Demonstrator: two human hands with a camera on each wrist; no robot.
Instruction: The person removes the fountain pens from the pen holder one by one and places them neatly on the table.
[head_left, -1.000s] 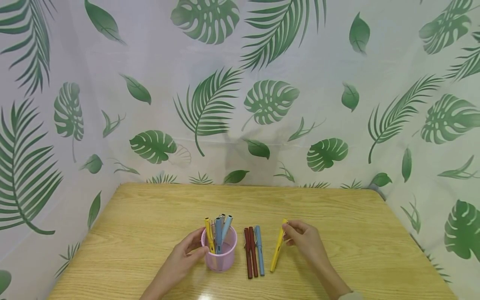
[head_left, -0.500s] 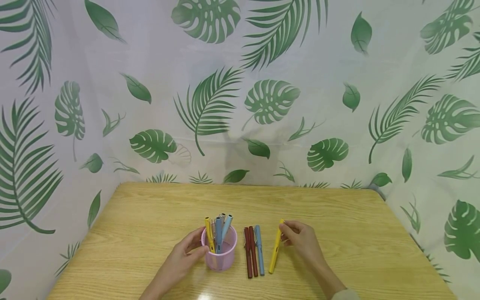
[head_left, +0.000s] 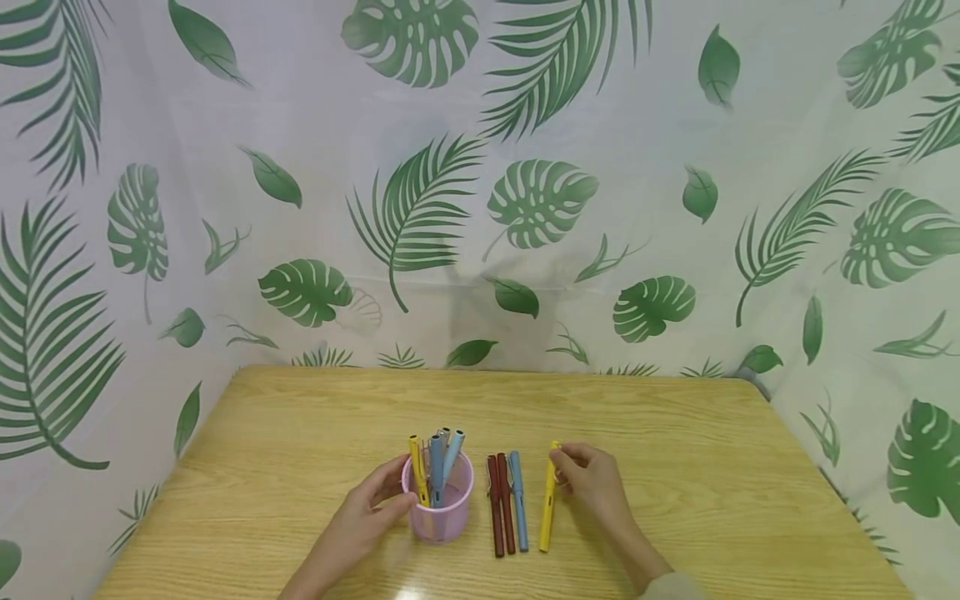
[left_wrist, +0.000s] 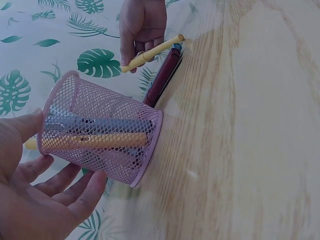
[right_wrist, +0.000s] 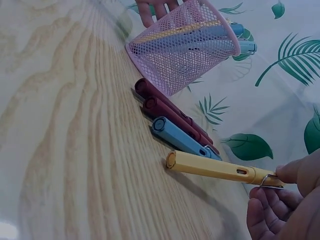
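The left hand (head_left: 362,521) curves round the left side of a pink mesh cup (head_left: 442,527), thumb and fingers at its rim. Inside the cup stand a yellow pen (head_left: 417,471), a blue-grey one (head_left: 437,467), a light blue one (head_left: 454,450) and a greyish one. The right hand (head_left: 600,492) pinches the upper end of another yellow pen (head_left: 548,512) by its clip. In the right wrist view that yellow pen (right_wrist: 210,167) is tilted, its far end close to the table. Left of it lie a blue pen (head_left: 519,500) and two dark red pens (head_left: 496,517), side by side.
A wooden table (head_left: 300,417) spans the lower part of the head view. Behind it and at both sides hangs a white cloth (head_left: 450,333) with green leaf prints. The row of lying pens is between the cup and the right hand.
The right hand has moved left with the yellow pen, which has come closer to the blue pen and turned more parallel to it. The left hand and the cup have stayed in place.
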